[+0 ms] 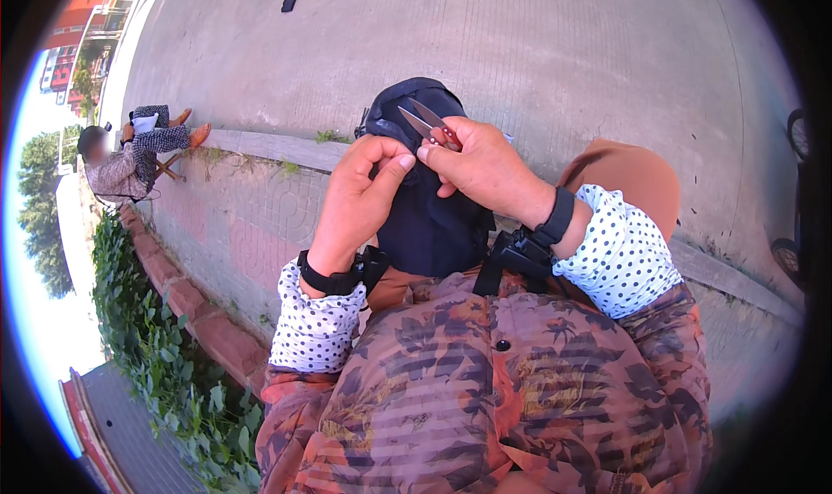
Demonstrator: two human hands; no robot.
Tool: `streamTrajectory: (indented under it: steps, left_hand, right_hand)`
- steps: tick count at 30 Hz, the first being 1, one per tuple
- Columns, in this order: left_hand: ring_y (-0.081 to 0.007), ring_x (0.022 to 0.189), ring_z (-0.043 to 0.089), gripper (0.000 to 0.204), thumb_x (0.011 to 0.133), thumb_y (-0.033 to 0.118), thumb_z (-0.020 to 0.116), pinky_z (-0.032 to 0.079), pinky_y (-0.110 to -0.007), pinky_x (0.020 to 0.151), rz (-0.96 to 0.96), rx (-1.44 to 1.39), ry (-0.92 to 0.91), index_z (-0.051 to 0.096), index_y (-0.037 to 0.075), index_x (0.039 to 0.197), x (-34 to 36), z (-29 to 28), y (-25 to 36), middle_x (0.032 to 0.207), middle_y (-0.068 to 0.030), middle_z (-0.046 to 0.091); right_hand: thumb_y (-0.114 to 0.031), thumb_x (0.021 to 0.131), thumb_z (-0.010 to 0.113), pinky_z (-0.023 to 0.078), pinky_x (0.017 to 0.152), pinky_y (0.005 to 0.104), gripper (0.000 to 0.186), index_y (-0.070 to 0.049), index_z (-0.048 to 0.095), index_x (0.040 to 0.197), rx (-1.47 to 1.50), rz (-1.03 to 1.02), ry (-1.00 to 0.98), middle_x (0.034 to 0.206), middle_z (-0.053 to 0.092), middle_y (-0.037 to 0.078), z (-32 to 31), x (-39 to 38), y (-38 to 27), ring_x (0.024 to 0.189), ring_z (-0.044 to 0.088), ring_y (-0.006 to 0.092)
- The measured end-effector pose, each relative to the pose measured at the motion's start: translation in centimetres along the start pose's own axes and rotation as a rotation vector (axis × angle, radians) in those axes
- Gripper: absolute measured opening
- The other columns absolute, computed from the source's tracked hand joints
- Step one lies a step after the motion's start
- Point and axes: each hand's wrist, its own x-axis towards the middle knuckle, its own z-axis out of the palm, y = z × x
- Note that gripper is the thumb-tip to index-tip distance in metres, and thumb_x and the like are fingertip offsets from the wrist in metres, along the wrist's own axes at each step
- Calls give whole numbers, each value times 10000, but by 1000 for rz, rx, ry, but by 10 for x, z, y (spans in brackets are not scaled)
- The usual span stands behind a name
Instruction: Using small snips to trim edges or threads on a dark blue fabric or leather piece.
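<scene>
A black fabric bag [429, 230] lies across my lap, over orange-brown trousers [633, 182]. My right hand [475, 160] is closed around small scissors [425, 121] with red handles, their silver blades pointing up and to the left over the bag. My left hand [373, 178] is pinched on the bag's dark material just left of the scissors; anything finer between those fingertips is too small to make out. Both wrists wear black straps, with white dotted sleeves behind them.
At left a person [126, 165] sits on a folding stool beside the curb [260, 145]. A low red wall [199, 312] with leafy plants runs below. A small dark object [289, 4] lies on the pavement [572, 52]. Part of a wheeled vehicle [789, 256] shows at far right.
</scene>
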Motion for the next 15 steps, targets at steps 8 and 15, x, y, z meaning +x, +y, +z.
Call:
streamTrajectory:
  steps: [8, 15]
  left_hand:
    - [-91, 773, 475, 67, 977, 80, 652, 418, -256, 713, -75, -108, 42, 630, 28, 942, -2, 2, -5, 818, 8, 523]
    - [-75, 775, 464, 74, 986, 88, 641, 411, -244, 709, -60, -142, 67, 620, 32, 941, -3, 5, -10, 812, 26, 511]
  right_hand:
    - [-223, 946, 663, 548, 574, 251, 229, -3, 603, 928, 32, -32, 23, 799, 609, 10, -1, 1, 6, 654, 630, 76]
    - [-229, 947, 665, 554, 581, 256, 239, 1, 603, 928, 40, -23, 11, 804, 606, 16, -2, 3, 7, 664, 633, 84]
